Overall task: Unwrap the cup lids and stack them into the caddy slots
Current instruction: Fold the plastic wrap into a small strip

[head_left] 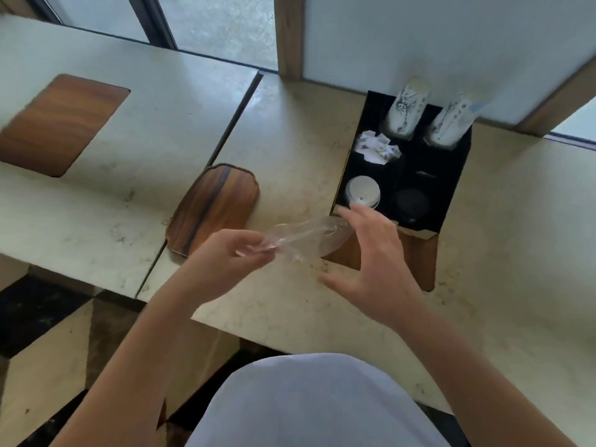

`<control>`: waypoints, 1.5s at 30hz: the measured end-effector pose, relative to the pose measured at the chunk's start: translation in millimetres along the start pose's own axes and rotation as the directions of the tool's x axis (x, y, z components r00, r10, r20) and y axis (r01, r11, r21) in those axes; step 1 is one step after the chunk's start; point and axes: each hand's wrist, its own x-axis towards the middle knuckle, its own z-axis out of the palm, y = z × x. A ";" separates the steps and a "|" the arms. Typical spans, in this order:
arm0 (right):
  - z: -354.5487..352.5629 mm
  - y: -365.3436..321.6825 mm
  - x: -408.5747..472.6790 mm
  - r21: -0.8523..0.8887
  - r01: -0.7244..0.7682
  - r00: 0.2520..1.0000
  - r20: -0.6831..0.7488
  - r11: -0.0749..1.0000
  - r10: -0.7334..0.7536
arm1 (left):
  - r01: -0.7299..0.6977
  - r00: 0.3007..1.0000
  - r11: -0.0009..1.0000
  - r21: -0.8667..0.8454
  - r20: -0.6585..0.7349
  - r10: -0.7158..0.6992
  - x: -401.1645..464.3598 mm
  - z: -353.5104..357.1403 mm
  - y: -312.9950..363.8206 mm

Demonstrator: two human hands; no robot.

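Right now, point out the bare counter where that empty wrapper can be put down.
Bare pale stone counter lies right of the black compartmented caddy, and more lies near the front edge, below the open right hand. It is crowded between the brown wooden tray and the caddy, where the left hand pinches the clear plastic wrapper.

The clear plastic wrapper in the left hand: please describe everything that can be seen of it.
The clear plastic wrapper is thin, see-through film, crumpled and wrinkled, and looks empty. The left hand pinches its near end between thumb and fingers. It stretches to the right above the pale stone counter, toward the black compartment caddy. Its far end reaches the open right hand; whether they touch cannot be told. The picture is slightly blurred.
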 end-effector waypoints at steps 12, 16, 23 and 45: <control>-44.5 43.4 -32.1 0.322 -0.195 0.981 0.062 0.926 0.185 | -0.277 0.959 0.904 -0.325 -0.027 0.284 38.8 36.1 54.8; -49.9 70.8 -55.0 0.493 -0.300 0.954 0.156 0.817 0.256 | -0.216 0.976 0.798 -0.562 -0.116 0.183 51.0 56.4 56.6; -50.3 102.3 -88.4 0.590 -0.415 0.900 0.156 0.692 0.407 | -0.163 0.953 0.600 -0.783 -0.283 -0.110 79.3 76.7 53.4; -29.1 138.5 -125.6 0.627 -0.667 0.742 0.515 0.402 0.429 | 0.163 0.937 0.333 -0.929 0.040 -0.347 108.3 141.1 23.6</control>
